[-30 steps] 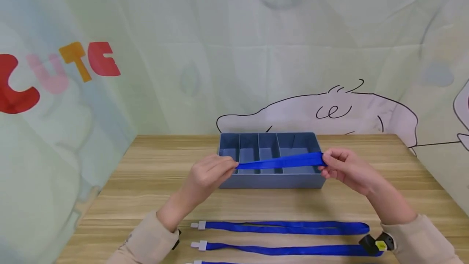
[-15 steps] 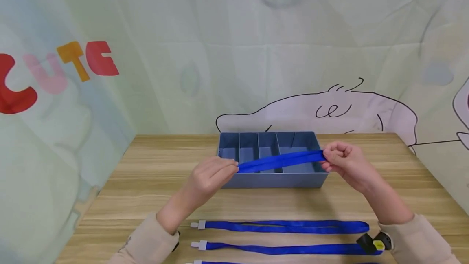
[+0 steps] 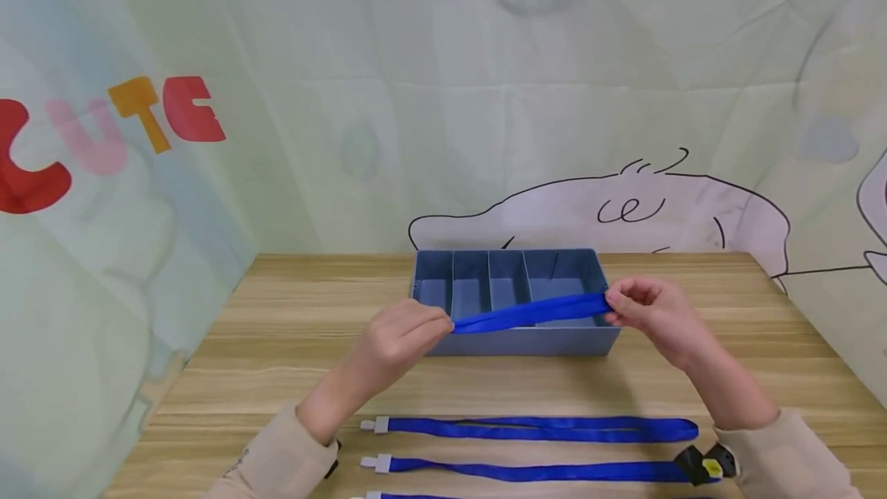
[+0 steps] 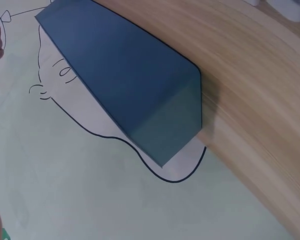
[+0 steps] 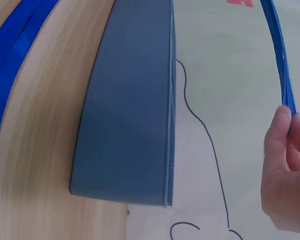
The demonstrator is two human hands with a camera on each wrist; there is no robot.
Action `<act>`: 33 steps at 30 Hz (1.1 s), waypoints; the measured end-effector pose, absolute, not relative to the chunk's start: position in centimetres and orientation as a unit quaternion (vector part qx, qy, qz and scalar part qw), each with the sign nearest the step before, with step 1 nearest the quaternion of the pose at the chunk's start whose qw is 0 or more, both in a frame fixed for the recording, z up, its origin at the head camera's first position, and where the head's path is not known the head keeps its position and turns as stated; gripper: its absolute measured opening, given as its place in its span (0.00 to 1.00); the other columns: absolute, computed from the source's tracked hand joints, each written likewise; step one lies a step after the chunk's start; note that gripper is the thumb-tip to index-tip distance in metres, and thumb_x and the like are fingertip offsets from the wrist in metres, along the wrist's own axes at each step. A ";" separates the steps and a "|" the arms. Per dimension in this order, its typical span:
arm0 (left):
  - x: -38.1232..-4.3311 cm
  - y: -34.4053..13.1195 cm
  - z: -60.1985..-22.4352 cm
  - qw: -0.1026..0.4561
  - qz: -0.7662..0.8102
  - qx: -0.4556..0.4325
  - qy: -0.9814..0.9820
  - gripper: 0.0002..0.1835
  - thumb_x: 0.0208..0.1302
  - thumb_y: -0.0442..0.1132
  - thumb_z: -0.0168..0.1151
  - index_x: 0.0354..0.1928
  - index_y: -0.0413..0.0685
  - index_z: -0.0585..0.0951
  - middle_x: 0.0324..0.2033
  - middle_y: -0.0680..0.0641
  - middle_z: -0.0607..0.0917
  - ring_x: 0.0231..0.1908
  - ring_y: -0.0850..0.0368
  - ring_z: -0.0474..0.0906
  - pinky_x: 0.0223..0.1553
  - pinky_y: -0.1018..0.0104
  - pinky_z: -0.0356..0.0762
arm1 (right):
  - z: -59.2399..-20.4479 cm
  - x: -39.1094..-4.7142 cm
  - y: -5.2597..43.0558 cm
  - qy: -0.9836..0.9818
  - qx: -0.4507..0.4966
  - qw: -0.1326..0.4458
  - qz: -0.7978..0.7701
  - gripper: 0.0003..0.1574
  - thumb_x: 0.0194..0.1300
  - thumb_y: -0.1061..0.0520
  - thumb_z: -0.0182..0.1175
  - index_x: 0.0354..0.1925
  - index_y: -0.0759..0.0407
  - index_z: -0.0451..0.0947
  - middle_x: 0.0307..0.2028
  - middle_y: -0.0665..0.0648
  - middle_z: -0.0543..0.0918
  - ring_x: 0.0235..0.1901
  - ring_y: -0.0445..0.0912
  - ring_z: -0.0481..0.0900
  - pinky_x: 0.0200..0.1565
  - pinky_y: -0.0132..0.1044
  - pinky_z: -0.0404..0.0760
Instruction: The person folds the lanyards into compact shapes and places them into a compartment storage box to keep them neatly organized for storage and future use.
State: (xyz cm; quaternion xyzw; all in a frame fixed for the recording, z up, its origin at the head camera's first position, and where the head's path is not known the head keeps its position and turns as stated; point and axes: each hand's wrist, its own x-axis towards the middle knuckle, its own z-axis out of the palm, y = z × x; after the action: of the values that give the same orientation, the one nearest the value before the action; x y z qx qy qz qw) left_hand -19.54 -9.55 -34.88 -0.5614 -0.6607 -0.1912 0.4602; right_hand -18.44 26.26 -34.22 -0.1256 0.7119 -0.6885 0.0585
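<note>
A folded blue lanyard [image 3: 530, 313] stretches between both hands, in front of and above the blue-grey divided box [image 3: 527, 341]. My left hand [image 3: 402, 336] pinches its left end, fingers hiding whatever is there. On the other side my right hand [image 3: 654, 318] pinches the right end between thumb and fingers, with that end slightly higher. In the right wrist view the lanyard [image 5: 279, 55] runs taut up from the fingertips [image 5: 281, 117]. The left wrist view shows mainly the outer wall of the box [image 4: 120, 70].
Nearer the front of the wooden table [image 3: 305, 376], several blue lanyards lie side by side, such as this top one [image 3: 540, 428] and the one below it [image 3: 540, 473], white clips to the left. A printed cloth backdrop [image 3: 333, 137] rises behind the table.
The lanyard's right end rose a little with the right hand, then came back down. Its left end sits slightly lower than before. Both hands have kept their pinch.
</note>
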 end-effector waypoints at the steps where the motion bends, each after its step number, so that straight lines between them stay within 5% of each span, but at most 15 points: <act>1: -19.5 -9.6 -34.9 0.462 -0.186 -0.564 -0.659 0.10 0.68 0.30 0.50 0.35 0.38 0.82 0.31 0.47 0.84 0.30 0.58 0.79 0.32 0.70 0.77 | -34.2 -18.5 26.2 0.725 -0.119 0.056 -0.676 0.09 0.65 0.64 0.57 0.32 0.53 0.81 0.27 0.50 0.81 0.27 0.41 0.81 0.36 0.30 0.81; 11: -19.4 -9.4 -35.3 0.450 -0.164 -0.576 -0.663 0.12 0.69 0.29 0.48 0.35 0.39 0.83 0.32 0.48 0.84 0.32 0.58 0.81 0.36 0.68 0.79 | -34.3 -18.7 26.2 0.730 -0.085 0.070 -0.675 0.10 0.59 0.68 0.61 0.28 0.54 0.84 0.24 0.50 0.82 0.21 0.41 0.79 0.29 0.31 0.81; 16: -19.3 -9.1 -35.3 0.447 -0.173 -0.572 -0.666 0.12 0.69 0.30 0.49 0.34 0.40 0.83 0.32 0.48 0.84 0.32 0.58 0.81 0.37 0.68 0.79 | -33.7 -18.8 25.9 0.775 -0.073 0.053 -0.626 0.01 0.57 0.65 0.64 0.30 0.61 0.81 0.23 0.50 0.81 0.21 0.44 0.79 0.29 0.34 0.82; 22: -19.6 -8.6 -34.9 0.453 -0.173 -0.579 -0.656 0.11 0.68 0.29 0.49 0.35 0.39 0.83 0.33 0.47 0.84 0.33 0.57 0.81 0.37 0.67 0.79 | -32.7 -18.8 25.3 0.824 -0.080 0.036 -0.559 0.12 0.55 0.62 0.67 0.32 0.71 0.77 0.21 0.52 0.79 0.19 0.44 0.78 0.29 0.38 0.82; 33: -19.5 -7.3 -34.5 0.426 -0.175 -0.594 -0.659 0.11 0.68 0.30 0.50 0.36 0.39 0.83 0.32 0.48 0.84 0.32 0.57 0.80 0.38 0.68 0.78 | -31.5 -18.9 22.9 0.829 -0.087 0.050 -0.550 0.10 0.54 0.63 0.67 0.30 0.70 0.77 0.22 0.56 0.79 0.19 0.46 0.78 0.27 0.37 0.81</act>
State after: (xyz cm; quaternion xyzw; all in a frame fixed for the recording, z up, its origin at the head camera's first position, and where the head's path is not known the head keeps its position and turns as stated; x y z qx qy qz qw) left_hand -19.49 -7.30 -34.51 -0.5943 -0.6591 -0.1754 0.4261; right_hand -18.95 22.91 -31.45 -0.0868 0.8292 -0.5499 0.0499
